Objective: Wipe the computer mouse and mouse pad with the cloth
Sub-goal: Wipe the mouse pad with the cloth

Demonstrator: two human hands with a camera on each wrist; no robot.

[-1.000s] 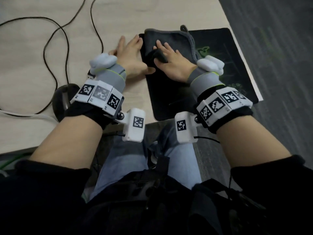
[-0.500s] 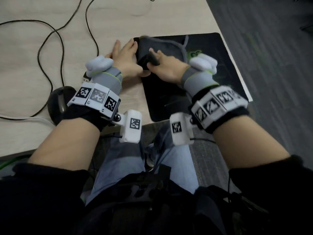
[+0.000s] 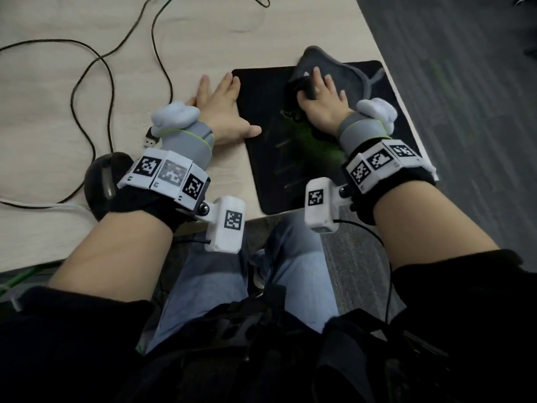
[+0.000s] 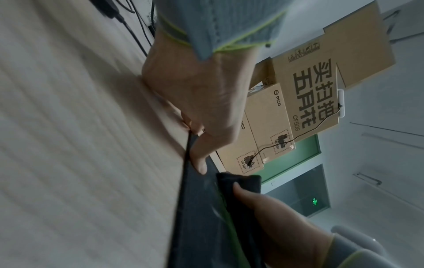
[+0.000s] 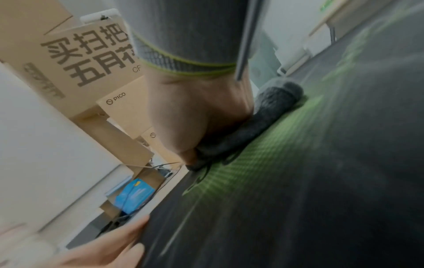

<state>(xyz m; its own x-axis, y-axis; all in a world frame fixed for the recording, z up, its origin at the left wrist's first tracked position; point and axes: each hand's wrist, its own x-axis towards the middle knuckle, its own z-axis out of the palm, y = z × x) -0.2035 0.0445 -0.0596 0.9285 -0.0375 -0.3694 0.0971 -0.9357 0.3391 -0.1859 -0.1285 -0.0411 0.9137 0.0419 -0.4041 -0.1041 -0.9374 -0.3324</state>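
The black mouse pad [image 3: 270, 158] with a green logo lies at the table's right front corner. A dark grey cloth [image 3: 345, 72] is bunched on its far half. My right hand [image 3: 322, 96] presses down on the cloth with fingers spread, and a fold is pinched up beside the index finger. From the right wrist, the cloth [image 5: 273, 107] shows rolled under the palm on the pad [image 5: 309, 190]. My left hand [image 3: 220, 103] lies flat at the pad's left edge with its thumb on the pad [image 4: 195, 214]. The black mouse [image 3: 100, 181] sits on the table, half hidden behind my left wrist.
Black cables [image 3: 87, 77] loop over the light wooden table [image 3: 43, 135], and a USB plug [image 3: 149, 139] lies by my left wrist. Dark carpet [image 3: 465, 82] starts just right of the pad. Cardboard boxes [image 4: 321, 81] stand beyond the table.
My right hand has slid the cloth from the pad's left edge towards the far right of the pad. The left hand stays flat at the pad's left edge.
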